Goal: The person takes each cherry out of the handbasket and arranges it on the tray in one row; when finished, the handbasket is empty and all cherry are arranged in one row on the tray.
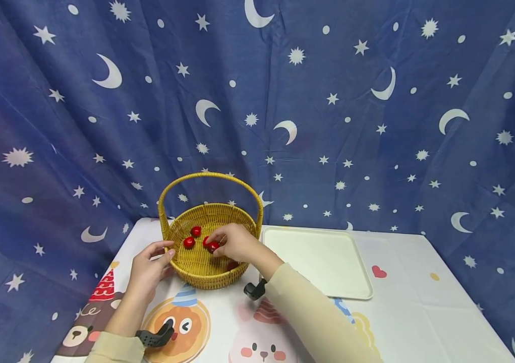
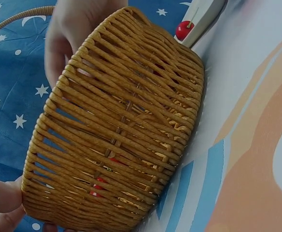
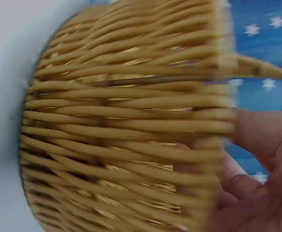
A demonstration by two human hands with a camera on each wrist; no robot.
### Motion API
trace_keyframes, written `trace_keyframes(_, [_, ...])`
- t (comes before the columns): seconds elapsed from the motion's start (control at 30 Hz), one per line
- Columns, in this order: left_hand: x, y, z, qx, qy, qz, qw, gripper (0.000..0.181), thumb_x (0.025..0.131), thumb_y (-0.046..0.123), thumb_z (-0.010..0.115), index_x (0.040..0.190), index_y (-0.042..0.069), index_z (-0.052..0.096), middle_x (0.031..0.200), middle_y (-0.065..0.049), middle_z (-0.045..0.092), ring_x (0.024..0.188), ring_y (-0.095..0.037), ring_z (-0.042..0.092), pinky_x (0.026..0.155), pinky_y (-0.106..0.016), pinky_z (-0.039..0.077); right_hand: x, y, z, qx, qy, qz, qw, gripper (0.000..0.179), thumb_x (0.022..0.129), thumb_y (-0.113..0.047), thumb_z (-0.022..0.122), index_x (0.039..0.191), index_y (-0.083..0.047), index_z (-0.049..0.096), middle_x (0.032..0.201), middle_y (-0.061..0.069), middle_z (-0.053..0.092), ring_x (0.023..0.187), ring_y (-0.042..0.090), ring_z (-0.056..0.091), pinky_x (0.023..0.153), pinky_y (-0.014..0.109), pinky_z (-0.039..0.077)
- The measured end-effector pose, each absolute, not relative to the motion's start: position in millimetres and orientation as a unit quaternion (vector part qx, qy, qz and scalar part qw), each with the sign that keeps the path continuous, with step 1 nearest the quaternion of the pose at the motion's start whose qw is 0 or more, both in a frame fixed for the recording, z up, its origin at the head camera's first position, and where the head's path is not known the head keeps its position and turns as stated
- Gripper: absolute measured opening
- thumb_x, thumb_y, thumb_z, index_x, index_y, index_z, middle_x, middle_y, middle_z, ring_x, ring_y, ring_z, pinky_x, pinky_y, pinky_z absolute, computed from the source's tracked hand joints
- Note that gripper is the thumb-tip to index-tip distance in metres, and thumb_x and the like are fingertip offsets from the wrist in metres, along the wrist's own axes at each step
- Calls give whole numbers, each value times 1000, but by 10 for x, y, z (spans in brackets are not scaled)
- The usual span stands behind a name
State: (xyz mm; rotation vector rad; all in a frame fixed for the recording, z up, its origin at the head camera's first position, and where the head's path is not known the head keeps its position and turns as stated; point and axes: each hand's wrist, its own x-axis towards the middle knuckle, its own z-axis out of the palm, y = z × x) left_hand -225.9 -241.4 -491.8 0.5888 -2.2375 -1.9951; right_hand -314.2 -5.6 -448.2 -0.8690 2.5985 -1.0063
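Near the back left of the table stands a yellow-brown wicker basket (image 1: 203, 283) with a tall arched handle. My left hand (image 1: 149, 264) holds its left rim between thumb and fingers, and in the left wrist view that hand (image 2: 3, 200) is at the rim's lower left. Inside the basket lie several red cherries (image 1: 188, 242). Reaching in over the right side, my right hand (image 1: 236, 245) pinches a cherry (image 1: 213, 247) between thumb and fingers. The right wrist view shows this hand (image 3: 257, 179) partly hidden behind the wicker wall.
A cream rectangular tray (image 1: 318, 262) lies right of the basket. Beside the basket at the tray's edge, a red cherry (image 2: 184, 30) with a green stem shows in the left wrist view. A blue star-and-moon curtain (image 1: 311, 151) hangs behind the cartoon-print tablecloth (image 1: 420, 302).
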Motion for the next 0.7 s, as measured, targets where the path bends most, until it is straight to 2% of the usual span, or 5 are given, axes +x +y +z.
trace_keyframes(0.33, [-2247, -2411, -4913, 188, -733, -652, 40, 42, 109, 18, 65, 149, 6, 59, 140, -15, 48, 106, -18, 65, 85, -28, 65, -2815, 625, -4208, -308, 857, -405, 77, 33, 89, -4, 86, 118, -18, 82, 110, -3, 76, 97, 12, 71, 82, 28, 61])
trace_keyframes(0.57, [-2243, -2415, -4924, 187, -735, -650, 45, 41, 109, 17, 64, 148, 6, 60, 139, -15, 48, 106, -18, 64, 84, -27, 64, -2787, 1233, -4388, -280, 870, -403, 42, 31, 87, 0, 85, 114, -15, 82, 108, 1, 78, 94, 13, 73, 74, 25, 61])
trace_keyframes(0.7, [-2254, -2409, -4925, 187, -733, -652, 49, 40, 109, 15, 65, 147, 5, 60, 136, -13, 47, 103, -17, 65, 83, -27, 65, -2820, 1494, -4544, -232, 901, -365, 22, 31, 84, 2, 86, 110, -14, 83, 104, 0, 77, 91, 13, 71, 77, 27, 57])
